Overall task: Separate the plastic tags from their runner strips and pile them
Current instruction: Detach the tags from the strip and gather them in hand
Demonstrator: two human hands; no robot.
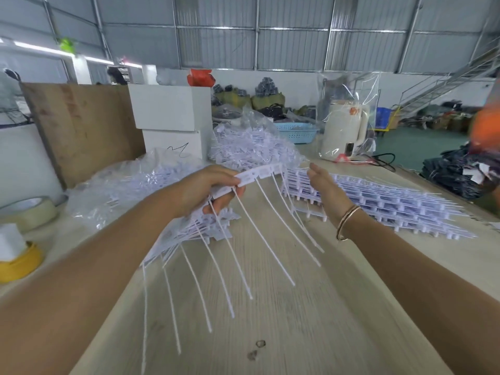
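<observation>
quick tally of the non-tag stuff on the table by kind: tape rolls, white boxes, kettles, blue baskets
Tape rolls: 2, one clear and one yellow
White boxes: 2, an upper stacked on a lower
Kettles: 1, cream, inside a clear bag
Blue baskets: 1
Total: 6

Left hand [205, 185] grips tag strip [259, 171] above table [297, 320]; right hand [322, 180] open beside stacked strips [392, 201].
</observation>
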